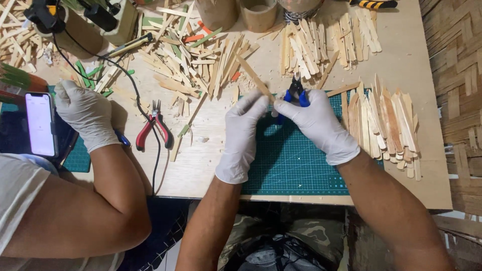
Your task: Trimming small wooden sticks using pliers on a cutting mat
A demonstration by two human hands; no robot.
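While both hands are being kept over the green cutting mat (296, 165), a thin wooden stick (255, 76) is being pinched at its near end by the left hand (241, 133), fingers narrowed tight on it. The stick is being held slanted, running up and away to the left, above the tabletop. Blue-handled cutters (296, 93) are being gripped by the right hand (317, 125), closed around the handles; the tool's tip is being pointed away, just beside the stick's held end. Both hands are being covered by white gloves.

A row of flat wooden slats (386, 125) is being seen lying right of the mat, touching its edge. Loose sticks (191, 65) are being seen scattered beyond the mat. Red-handled pliers (153, 129) are lying left, well apart. A co-worker's gloved hand (85, 115) is being rested beside a lit phone (41, 124).
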